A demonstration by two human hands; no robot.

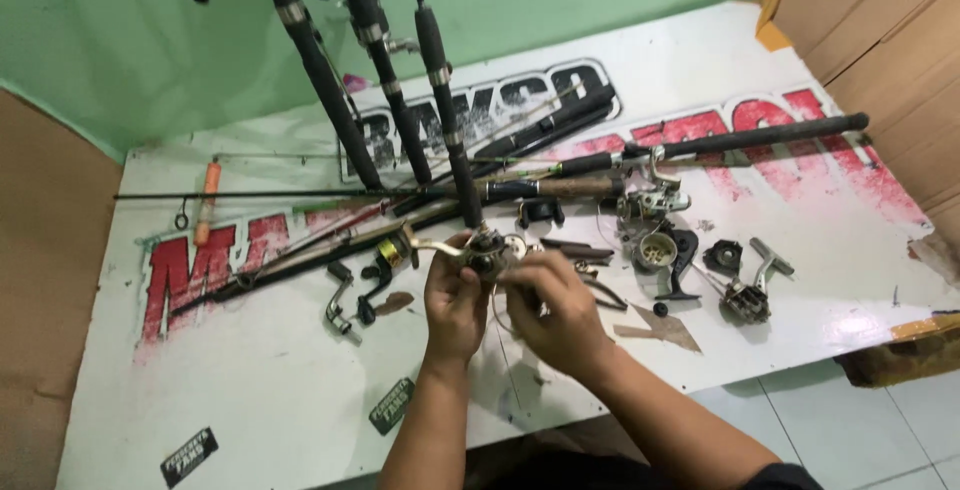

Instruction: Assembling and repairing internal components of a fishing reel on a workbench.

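Fingers of both hands [510,300] grasp reel [487,250]; rods [450,120], loose reel parts [740,285] crowd table [780,110].

A white tabletop [250,390] with red lettering carries several fishing rods [700,145], some lying flat, three leaning against the green wall [100,40]. An opened reel [655,248] lies right of centre, with a dark part [722,255] and a handled piece [750,295], perhaps another reel, beside it. A crank handle [340,312] lies left. Two black stickers [190,455] sit near the front edge. Cardboard [880,30] stands at right.
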